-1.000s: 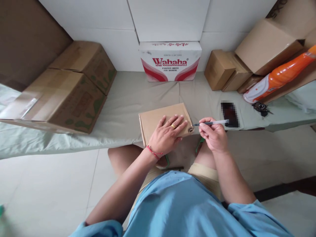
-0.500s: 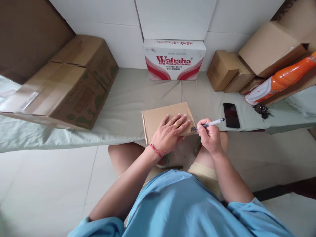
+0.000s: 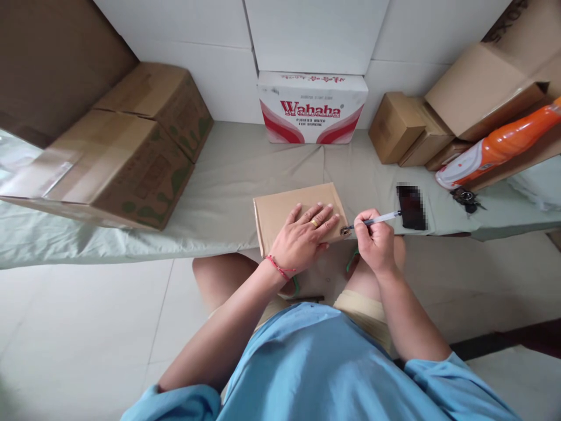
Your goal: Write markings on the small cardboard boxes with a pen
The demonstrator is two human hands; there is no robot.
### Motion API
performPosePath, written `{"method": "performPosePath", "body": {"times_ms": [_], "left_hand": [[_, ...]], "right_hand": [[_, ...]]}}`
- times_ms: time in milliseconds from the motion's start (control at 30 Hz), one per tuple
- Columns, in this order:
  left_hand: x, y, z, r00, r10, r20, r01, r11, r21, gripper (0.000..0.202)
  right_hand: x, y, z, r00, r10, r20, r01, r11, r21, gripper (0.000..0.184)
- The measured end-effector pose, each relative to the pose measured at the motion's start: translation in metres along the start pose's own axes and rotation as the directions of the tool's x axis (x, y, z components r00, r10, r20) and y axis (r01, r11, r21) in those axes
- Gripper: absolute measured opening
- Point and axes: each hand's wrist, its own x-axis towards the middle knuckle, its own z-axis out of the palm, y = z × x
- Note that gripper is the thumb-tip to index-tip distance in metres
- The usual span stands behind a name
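Note:
A flat brown cardboard box (image 3: 280, 207) lies at the front edge of a table with a pale green cover (image 3: 228, 193). My left hand (image 3: 302, 238) rests flat on the box's lid, fingers spread, a ring on one finger. My right hand (image 3: 372, 242) is closed round a pen (image 3: 372, 220). The pen's tip touches the box's near right corner, where a dark scribbled mark shows.
Two large brown cartons (image 3: 131, 146) stand at the left. A white and red Wahaha carton (image 3: 312, 108) stands against the back wall. Small brown boxes (image 3: 409, 128), an orange bottle (image 3: 495, 149), keys (image 3: 467, 197) and a phone (image 3: 411, 206) are at the right.
My right hand has brought the pen leftward and down until its tip touches the box's corner. My left hand has stayed flat on the lid.

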Motion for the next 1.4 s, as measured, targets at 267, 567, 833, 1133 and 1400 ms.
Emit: {"method": "performPosePath", "body": {"times_ms": [267,567,833,1133,1400], "left_hand": [[-0.001,-0.001,0.001,1.0,0.001,-0.02,-0.001,1.0,-0.02,0.074],[-0.001,0.0,0.001,0.999,0.003,-0.033,-0.004,1.0,-0.024,0.073],[-0.002,0.0,0.001,0.999,0.001,-0.05,-0.003,1.0,-0.031,0.071],[-0.001,0.0,-0.001,0.999,-0.001,-0.033,0.0,0.999,-0.034,0.072],[-0.001,0.001,-0.001,0.999,0.003,-0.037,-0.004,0.999,-0.036,0.071]], "right_hand": [[0.001,-0.002,-0.008,0.998,-0.05,0.029,0.053,0.992,-0.117,0.018],[0.001,0.004,-0.015,0.999,0.038,0.032,-0.036,0.998,-0.06,0.018],[-0.006,0.005,-0.014,0.991,0.12,0.052,-0.121,0.992,0.02,0.02],[-0.004,-0.005,-0.015,0.998,0.043,0.045,-0.04,0.997,-0.071,0.018],[-0.006,0.001,-0.016,0.999,0.028,0.04,-0.026,0.998,-0.052,0.018]]}}
